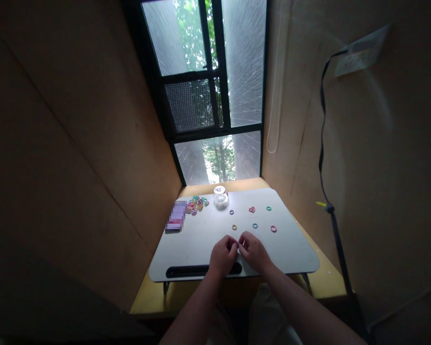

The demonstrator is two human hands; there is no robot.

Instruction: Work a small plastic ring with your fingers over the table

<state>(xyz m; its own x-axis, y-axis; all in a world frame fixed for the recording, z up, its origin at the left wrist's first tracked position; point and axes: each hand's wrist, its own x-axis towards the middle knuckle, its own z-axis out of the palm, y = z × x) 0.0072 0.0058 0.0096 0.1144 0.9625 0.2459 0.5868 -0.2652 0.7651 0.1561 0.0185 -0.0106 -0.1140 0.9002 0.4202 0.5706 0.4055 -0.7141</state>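
My left hand (pixel 223 255) and my right hand (pixel 253 252) meet over the near part of the white folding table (pixel 194 244). Both are closed in a pinch, fingertips almost touching. Between them shows a bit of a small purplish-red hair tie (pixel 237 245), mostly hidden by the fingers. Just beyond lie separate hair ties: a yellow one (pixel 234 227), a blue one (pixel 255 225), a pink one (pixel 273 229), a dark one (pixel 232 212), a red twisted one (pixel 252 210) and a green one (pixel 269 208).
A heap of mixed-colour hair ties (pixel 197 205) lies at the back left, beside a phone-like flat object (pixel 176 215), pixelated. A clear jar (pixel 221 198) with a pale lid stands at the back edge. My forearms cross the black slot (pixel 187 271) along the front. Walls close in both sides.
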